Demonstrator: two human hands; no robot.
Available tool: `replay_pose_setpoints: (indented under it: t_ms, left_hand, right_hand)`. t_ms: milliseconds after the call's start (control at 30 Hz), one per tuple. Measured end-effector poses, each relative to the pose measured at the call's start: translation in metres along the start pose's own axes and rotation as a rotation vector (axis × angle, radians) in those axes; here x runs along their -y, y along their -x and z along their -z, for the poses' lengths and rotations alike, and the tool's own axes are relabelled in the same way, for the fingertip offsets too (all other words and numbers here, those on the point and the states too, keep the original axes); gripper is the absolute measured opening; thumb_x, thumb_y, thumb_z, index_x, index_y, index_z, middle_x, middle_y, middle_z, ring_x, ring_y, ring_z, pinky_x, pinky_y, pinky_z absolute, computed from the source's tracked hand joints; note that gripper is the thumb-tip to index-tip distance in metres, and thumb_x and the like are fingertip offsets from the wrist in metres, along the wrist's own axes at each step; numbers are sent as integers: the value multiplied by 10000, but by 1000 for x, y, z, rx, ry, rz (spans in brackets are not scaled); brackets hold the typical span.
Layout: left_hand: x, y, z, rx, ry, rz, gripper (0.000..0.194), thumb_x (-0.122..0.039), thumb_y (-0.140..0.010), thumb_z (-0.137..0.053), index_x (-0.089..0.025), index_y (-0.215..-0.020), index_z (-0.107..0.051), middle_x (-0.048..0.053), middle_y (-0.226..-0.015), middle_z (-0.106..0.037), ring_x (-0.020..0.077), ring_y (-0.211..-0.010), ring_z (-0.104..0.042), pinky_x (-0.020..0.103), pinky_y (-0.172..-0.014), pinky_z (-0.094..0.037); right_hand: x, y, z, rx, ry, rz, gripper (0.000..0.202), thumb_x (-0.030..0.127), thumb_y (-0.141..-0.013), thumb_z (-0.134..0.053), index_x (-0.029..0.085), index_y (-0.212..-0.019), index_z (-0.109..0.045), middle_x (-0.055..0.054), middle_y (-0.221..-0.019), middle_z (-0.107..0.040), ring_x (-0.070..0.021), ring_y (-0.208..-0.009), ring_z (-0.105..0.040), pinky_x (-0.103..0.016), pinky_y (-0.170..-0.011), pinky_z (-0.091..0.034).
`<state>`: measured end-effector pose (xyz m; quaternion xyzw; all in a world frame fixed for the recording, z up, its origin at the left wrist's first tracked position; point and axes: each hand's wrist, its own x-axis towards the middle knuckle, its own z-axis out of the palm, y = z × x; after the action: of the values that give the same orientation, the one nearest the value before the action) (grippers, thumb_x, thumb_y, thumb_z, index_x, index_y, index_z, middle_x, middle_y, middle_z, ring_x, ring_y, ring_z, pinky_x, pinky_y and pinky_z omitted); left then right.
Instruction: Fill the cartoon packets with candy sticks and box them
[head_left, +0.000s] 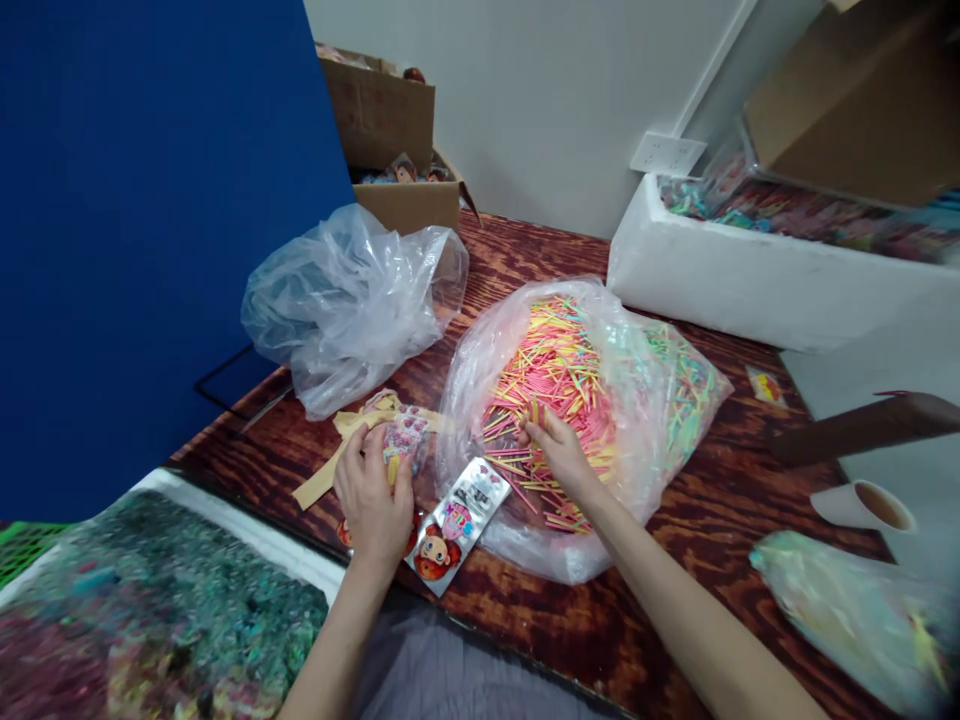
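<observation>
My left hand [375, 500] is closed around a small printed plastic packet [406, 436], and something yellow shows between its fingers. Over the clear bag [469, 380] of thin coloured sticks, my right hand [559, 455] pinches a few short yellow sticks [535, 411]. Pink, yellow and green sticks [555, 365] lie loose inside the open bag. A flat silver packet [463, 520] with a cartoon girl lies between my hands, against the bag's near edge. Beige strips [319, 484] are heaped behind my left hand.
A crumpled clear bag [352, 310] lies at the back left, before cardboard boxes [409, 205]. A white foam box [697, 265] stands at the back right. A paper cup [847, 503] with brown liquid and a filled plastic bag [840, 600] are on the right. Another foam box [247, 540] sits left.
</observation>
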<state>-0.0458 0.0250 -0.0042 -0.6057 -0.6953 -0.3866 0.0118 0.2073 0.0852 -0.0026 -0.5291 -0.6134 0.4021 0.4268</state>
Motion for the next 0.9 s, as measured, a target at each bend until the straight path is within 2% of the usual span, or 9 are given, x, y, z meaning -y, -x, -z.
replay_pose_setpoints:
  t_ms: [67,167,267,367,433,533,700,800,900]
  left_hand:
    - [-19,5,1,41,117,-60,452,-303,-920,-519,-193,-1356,-466,153,-1395,-465,299,-1321,-416,486,-1103,-326]
    - [-51,22,-3,188,294,-186,500,-245,-944,-476,-210,-1431,-366,132,-1422,-472,245,-1355,-405,439,-1110,-353]
    - [-81,44,-15,373,340,-393,646,-244,-954,-453,-167,-1520,-153,156,-1551,-310,244,-1450,-259,451,-1151,-299]
    - [-97,60,-26,575,282,-621,664,-298,-957,-445,-182,-1529,-129,126,-1583,-257,268,-1479,-164,524,-1184,-188]
    - [-97,63,-28,648,250,-663,637,-321,-959,-439,-190,-1522,-173,113,-1579,-274,282,-1478,-160,550,-1184,-156]
    - [-83,57,-25,585,239,-563,569,-288,-969,-406,-207,-1505,-233,123,-1563,-307,283,-1458,-226,540,-1168,-207]
    - [-46,46,-24,351,60,-235,430,-308,-938,-475,-185,-1349,-478,156,-1289,-573,307,-1195,-516,484,-995,-420]
    - [-36,45,-28,390,-96,-170,478,-354,-902,-536,-131,-1323,-494,176,-1195,-594,326,-1076,-548,470,-906,-451]
    - [-37,47,-29,414,-118,-161,500,-369,-904,-532,-122,-1334,-469,165,-1164,-593,309,-1031,-560,430,-864,-456]
  right_hand:
    - [1,22,-3,40,-159,-83,181,370,-889,-510,202,-857,-572,2,-710,-622,-177,-705,-595,-303,-716,-464]
    - [-5,55,-11,62,-237,-143,190,387,-872,-561,205,-838,-603,-9,-767,-638,-179,-758,-589,-301,-754,-457]
    - [-17,80,-22,39,-259,-135,232,440,-862,-571,217,-840,-629,-22,-815,-643,-197,-790,-588,-315,-770,-472]
    - [-26,91,-28,8,-258,-99,282,489,-837,-580,229,-921,-651,-61,-912,-674,-242,-882,-600,-366,-847,-484]
    - [-27,94,-27,3,-222,-86,283,476,-842,-572,233,-962,-653,-73,-954,-683,-254,-905,-604,-387,-875,-480]
    - [-26,96,-22,31,-171,-60,220,416,-888,-527,233,-929,-642,-52,-901,-674,-234,-876,-607,-369,-865,-478]
    - [-22,99,-19,74,-214,-81,182,353,-917,-511,221,-850,-617,-23,-785,-639,-194,-772,-616,-298,-743,-494]
    - [-19,100,-21,61,-273,-98,162,344,-908,-531,221,-852,-620,-24,-797,-640,-191,-770,-624,-300,-742,-509]
    - [-14,101,-22,55,-305,-101,164,339,-908,-533,221,-848,-630,-28,-804,-641,-192,-780,-625,-300,-735,-521]
